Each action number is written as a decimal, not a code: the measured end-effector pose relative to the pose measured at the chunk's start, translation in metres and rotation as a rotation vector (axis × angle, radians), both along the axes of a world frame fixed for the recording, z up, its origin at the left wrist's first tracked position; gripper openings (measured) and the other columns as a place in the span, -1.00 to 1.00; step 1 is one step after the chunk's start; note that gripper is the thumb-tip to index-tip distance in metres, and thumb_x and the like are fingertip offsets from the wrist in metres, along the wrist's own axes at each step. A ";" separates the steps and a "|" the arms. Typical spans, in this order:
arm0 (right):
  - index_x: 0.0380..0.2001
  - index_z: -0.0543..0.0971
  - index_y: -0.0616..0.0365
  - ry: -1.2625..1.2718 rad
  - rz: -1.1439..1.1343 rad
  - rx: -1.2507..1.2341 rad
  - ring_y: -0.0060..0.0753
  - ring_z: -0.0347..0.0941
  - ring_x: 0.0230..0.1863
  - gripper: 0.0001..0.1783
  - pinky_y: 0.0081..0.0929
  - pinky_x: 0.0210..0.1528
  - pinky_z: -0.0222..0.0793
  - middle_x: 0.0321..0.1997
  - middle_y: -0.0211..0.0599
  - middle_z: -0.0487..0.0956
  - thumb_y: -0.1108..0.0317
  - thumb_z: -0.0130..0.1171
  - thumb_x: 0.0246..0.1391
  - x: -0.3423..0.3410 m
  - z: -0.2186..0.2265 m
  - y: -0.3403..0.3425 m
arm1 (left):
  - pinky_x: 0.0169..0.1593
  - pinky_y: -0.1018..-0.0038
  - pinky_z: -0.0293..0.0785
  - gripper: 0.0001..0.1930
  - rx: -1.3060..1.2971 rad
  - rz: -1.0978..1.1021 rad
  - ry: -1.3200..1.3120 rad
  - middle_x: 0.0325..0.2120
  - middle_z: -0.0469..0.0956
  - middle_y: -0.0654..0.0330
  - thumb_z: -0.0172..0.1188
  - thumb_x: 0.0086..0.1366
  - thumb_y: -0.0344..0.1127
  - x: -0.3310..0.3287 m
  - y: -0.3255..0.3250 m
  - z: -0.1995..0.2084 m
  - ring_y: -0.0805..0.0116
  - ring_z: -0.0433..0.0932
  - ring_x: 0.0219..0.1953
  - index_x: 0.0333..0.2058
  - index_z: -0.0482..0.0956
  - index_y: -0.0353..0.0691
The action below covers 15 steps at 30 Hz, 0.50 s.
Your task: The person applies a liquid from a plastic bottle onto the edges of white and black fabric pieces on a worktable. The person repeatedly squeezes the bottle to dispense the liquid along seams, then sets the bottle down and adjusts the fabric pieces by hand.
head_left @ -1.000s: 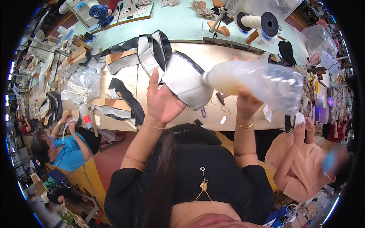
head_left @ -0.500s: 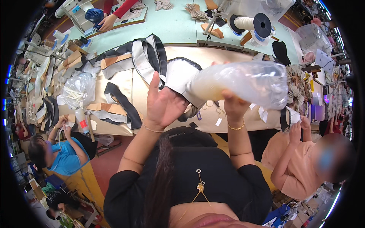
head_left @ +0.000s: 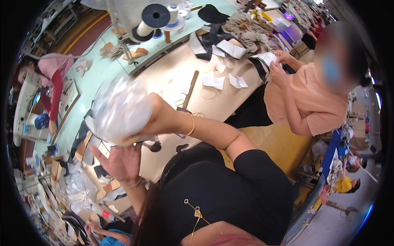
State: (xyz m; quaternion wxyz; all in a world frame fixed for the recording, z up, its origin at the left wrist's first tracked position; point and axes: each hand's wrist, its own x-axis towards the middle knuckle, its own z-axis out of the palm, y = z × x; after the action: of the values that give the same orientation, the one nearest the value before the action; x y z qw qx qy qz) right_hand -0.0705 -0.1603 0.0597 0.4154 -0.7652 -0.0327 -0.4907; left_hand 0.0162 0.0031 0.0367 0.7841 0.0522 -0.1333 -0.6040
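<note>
A clear plastic bottle [head_left: 117, 108], smeared by motion, is in my right hand [head_left: 160, 117], whose fingers wrap round it. Just below it my left hand [head_left: 122, 160] is open, palm up and thumb stretched away; the bottle hides its fingertips. Behind the bottle, a dark-edged piece [head_left: 88, 122] shows only in part, and whether my left fingers touch it I cannot tell. A tool with a brown handle [head_left: 191, 90] and a dark head, like a hammer, lies on the table near my right wrist.
White patches [head_left: 213, 81] lie on the beige table [head_left: 246, 96]. A thread spool [head_left: 156, 17] stands beyond on the green table. On the right a co-worker in a peach shirt [head_left: 316, 94] holds a white piece; another co-worker's blue sleeve [head_left: 113, 238] shows lower left. A plastic bag [head_left: 80, 188] lies left.
The view has swung to the right. My right hand has brought the bottle across my front, over my left hand. The white piece beside my left hand is now mostly hidden.
</note>
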 end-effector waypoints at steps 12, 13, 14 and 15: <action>-0.55 0.56 0.08 -0.029 -0.082 -0.038 -0.30 0.45 -0.66 -0.64 -0.49 -0.60 0.33 -0.64 -0.33 0.52 0.05 0.40 -0.30 -0.013 -0.011 0.000 | 0.27 0.18 -0.04 -0.19 0.179 0.227 -0.084 0.25 0.05 0.07 -0.20 0.22 0.30 -0.006 -0.003 0.005 0.15 0.08 0.25 0.25 -0.01 -0.19; -0.57 0.56 0.07 -0.057 -0.105 -0.053 -0.30 0.45 -0.67 -0.64 -0.49 -0.60 0.33 -0.65 -0.33 0.51 0.04 0.40 -0.30 -0.015 -0.011 0.000 | 0.27 0.15 -0.04 -0.19 0.155 0.207 -0.040 0.25 0.03 0.06 -0.20 0.22 0.30 -0.005 -0.003 0.004 0.14 0.08 0.25 0.25 -0.02 -0.21; -0.59 0.55 0.07 -0.018 -0.106 -0.115 -0.29 0.44 -0.67 -0.64 -0.49 -0.61 0.32 -0.67 -0.33 0.50 0.04 0.40 -0.30 -0.015 -0.010 -0.002 | 0.27 0.14 -0.03 -0.18 0.111 0.176 -0.046 0.25 0.03 0.05 -0.19 0.22 0.30 -0.004 -0.002 0.003 0.12 0.08 0.25 0.25 -0.02 -0.22; -0.62 0.54 0.06 0.026 -0.002 -0.146 -0.30 0.44 -0.68 -0.66 -0.47 -0.62 0.31 -0.69 -0.33 0.48 0.05 0.39 -0.29 -0.017 -0.008 -0.003 | 0.26 0.13 -0.01 -0.17 0.107 0.176 -0.048 0.25 0.03 0.04 -0.18 0.22 0.30 -0.003 0.000 0.002 0.11 0.09 0.24 0.25 -0.03 -0.24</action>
State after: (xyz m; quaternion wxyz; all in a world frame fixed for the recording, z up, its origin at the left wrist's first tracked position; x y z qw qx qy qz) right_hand -0.0879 -0.1635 0.0513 0.3586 -0.7998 -0.0623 -0.4773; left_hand 0.0132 0.0030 0.0383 0.8268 0.1198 -0.1146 -0.5375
